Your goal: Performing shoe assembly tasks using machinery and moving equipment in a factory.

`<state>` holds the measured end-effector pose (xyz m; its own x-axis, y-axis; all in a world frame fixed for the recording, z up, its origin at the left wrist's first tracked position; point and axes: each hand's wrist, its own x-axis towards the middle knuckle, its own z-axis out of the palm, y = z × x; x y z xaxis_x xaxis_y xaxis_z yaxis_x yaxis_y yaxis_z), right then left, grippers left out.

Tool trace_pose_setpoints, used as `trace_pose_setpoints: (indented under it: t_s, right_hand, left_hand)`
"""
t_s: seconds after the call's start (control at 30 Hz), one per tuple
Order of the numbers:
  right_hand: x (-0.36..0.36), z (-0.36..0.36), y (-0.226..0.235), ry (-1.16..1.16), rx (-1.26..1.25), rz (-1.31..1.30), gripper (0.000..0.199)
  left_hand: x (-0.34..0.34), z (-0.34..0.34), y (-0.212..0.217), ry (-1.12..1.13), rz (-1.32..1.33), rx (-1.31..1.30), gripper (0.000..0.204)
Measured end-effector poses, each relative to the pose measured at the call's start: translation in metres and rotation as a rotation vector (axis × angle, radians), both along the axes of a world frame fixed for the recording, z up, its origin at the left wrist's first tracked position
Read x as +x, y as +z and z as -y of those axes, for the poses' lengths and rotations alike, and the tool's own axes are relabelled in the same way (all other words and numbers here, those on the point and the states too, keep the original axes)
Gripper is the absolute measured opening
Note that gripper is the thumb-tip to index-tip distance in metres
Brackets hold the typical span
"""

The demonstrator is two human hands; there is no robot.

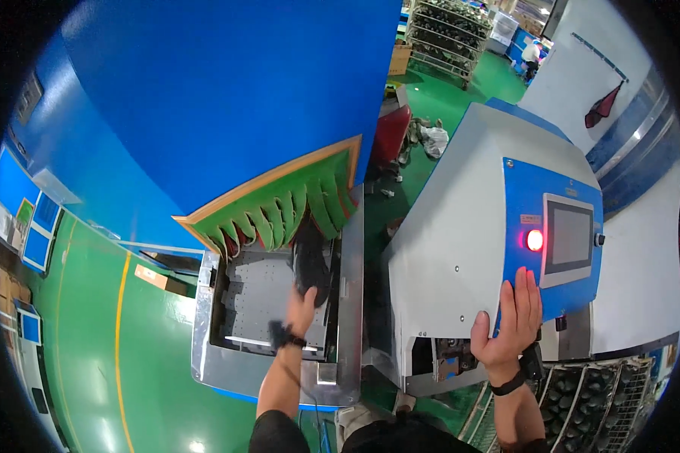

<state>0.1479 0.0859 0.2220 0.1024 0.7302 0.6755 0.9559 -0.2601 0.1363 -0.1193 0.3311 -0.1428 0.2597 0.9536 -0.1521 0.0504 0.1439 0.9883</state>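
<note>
My left hand (302, 308) grips the near end of a black shoe (310, 264) over the perforated grey conveyor bed (261, 294). The shoe's far end is tucked under the green strip curtain (268, 219), which hides part of it. My right hand (511, 321) lies flat with its fingers stretched out against the lower left edge of the blue control panel (525, 204) of a machine. Beside those fingertips are a lit red button (534, 240) and a grey screen (569, 235). Dark bands circle both wrists.
A large blue machine housing (234, 83) rises behind the curtain. The conveyor's metal frame (351, 302) stands beside the white machine body (438, 264). Wire racks of dark shoes are at the lower right (582, 400) and far back (449, 38). A cardboard box (160, 279) sits left. A distant person (531, 54) works.
</note>
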Motion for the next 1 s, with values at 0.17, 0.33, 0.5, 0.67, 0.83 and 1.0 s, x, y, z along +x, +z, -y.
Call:
trace_pose_setpoints:
  t_s: [0.17, 0.33, 0.5, 0.67, 0.83, 1.0]
  right_hand:
    - [-0.004, 0.007, -0.002, -0.004, -0.016, -0.076, 0.057]
    - [-0.073, 0.072, -0.035, 0.523, -0.005, -0.698, 0.078]
    - [-0.102, 0.077, -0.075, 0.468, -0.052, -2.124, 0.080]
    - [-0.060, 0.103, -0.055, 0.862, -0.196, -2.171, 0.100]
    - [-0.018, 0.174, -0.072, 1.126, -0.165, -1.677, 0.117]
    - [0.003, 0.214, -0.047, 1.232, -0.200, -1.792, 0.111]
  left_hand:
    - [-0.057, 0.131, 0.145, -0.075, -0.061, 0.051, 0.052]
    - [-0.078, 0.285, 0.198, -0.081, 0.079, 0.002, 0.081]
    - [-0.074, 0.348, 0.224, -0.426, -0.201, 0.388, 0.086]
    - [-0.024, 0.380, 0.262, -0.099, 0.570, -0.129, 0.095]
    - [0.024, 0.388, 0.292, -0.207, 0.291, -0.227, 0.078]
    - [0.039, 0.413, 0.292, -0.480, 0.220, -0.163, 0.080]
